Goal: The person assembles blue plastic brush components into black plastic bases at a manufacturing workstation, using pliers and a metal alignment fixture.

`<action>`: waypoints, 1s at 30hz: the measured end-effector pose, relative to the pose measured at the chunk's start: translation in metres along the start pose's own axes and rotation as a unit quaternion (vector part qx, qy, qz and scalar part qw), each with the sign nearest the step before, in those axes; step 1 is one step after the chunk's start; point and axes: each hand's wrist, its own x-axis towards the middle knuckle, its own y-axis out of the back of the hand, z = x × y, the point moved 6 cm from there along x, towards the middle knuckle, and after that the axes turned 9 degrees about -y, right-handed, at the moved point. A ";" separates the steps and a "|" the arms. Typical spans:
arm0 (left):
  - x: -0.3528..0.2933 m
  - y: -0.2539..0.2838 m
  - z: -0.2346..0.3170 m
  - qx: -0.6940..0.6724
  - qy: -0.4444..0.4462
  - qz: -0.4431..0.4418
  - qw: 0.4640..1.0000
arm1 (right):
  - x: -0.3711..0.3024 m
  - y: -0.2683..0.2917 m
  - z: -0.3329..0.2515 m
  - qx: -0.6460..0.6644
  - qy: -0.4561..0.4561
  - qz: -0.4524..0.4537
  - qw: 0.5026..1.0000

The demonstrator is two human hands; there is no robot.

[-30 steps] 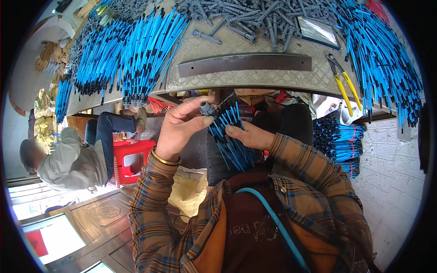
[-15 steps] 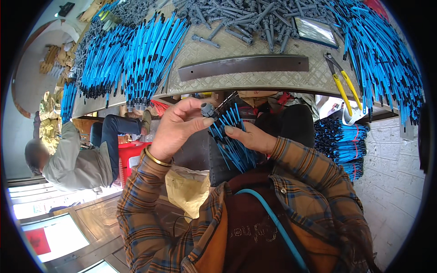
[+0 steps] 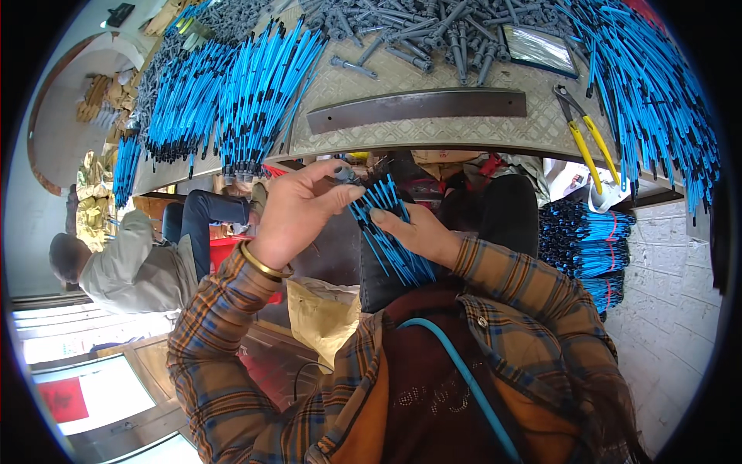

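Between the thumb and fingers of my left hand is a small grey plastic fitting, partly covered by the fingertips. My right hand is closed around a bundle of thin blue tubes with dark ends, its thumb pressed across them. The bundle slants over my lap, its upper ends close to the left fingertips. Whether the fitting touches a tube cannot be made out. Above the hands, on the table, lie a dark flat bar and many bolt-shaped grey plastic pieces.
More blue tubes lie in piles at the table's left and right. Yellow-handled pliers hang over the right edge, above tied tube bundles. A yellowish paper bag is beside my lap. Another person sits at the left.
The left hand and grey fitting have shifted slightly leftward, and the fingers now cover more of the fitting. The right thumb has slid a little left over the tubes. The view has shifted slightly.
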 end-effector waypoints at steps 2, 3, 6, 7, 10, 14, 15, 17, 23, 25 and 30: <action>0.003 -0.004 -0.003 -0.023 0.004 0.024 0.999 | -0.006 0.007 -0.008 -0.049 0.102 0.129 0.985; 0.004 -0.004 -0.004 -0.034 0.006 0.036 0.999 | -0.011 0.011 -0.013 -0.074 0.152 0.192 0.967; 0.007 -0.005 -0.001 -0.055 0.010 0.021 0.998 | -0.019 0.017 -0.022 -0.200 0.198 0.206 0.937; 0.007 -0.005 -0.001 -0.065 0.013 0.014 0.998 | -0.022 0.017 -0.027 -0.262 0.219 0.210 0.916; 0.007 0.001 -0.008 -0.089 -0.006 -0.003 0.996 | -0.012 0.022 -0.034 -0.206 0.197 0.083 0.955; 0.007 0.000 -0.006 -0.108 -0.033 -0.041 0.993 | 0.007 0.025 -0.022 -0.150 0.173 -0.065 0.971; 0.006 -0.001 -0.005 -0.110 -0.042 -0.056 0.991 | 0.009 0.022 -0.017 -0.135 0.167 -0.106 0.971; 0.006 0.000 -0.002 -0.107 -0.040 -0.056 0.992 | 0.008 0.020 -0.019 -0.135 0.177 -0.097 0.970; 0.006 0.000 0.001 -0.027 -0.039 -0.062 0.997 | -0.004 0.017 -0.026 -0.188 0.155 -0.006 0.970; 0.003 -0.003 0.005 -0.007 -0.034 -0.053 0.998 | -0.009 0.013 -0.028 -0.190 0.157 0.009 0.969; 0.004 -0.010 0.013 0.005 -0.064 -0.024 0.998 | -0.026 0.009 -0.033 -0.228 0.129 0.082 0.962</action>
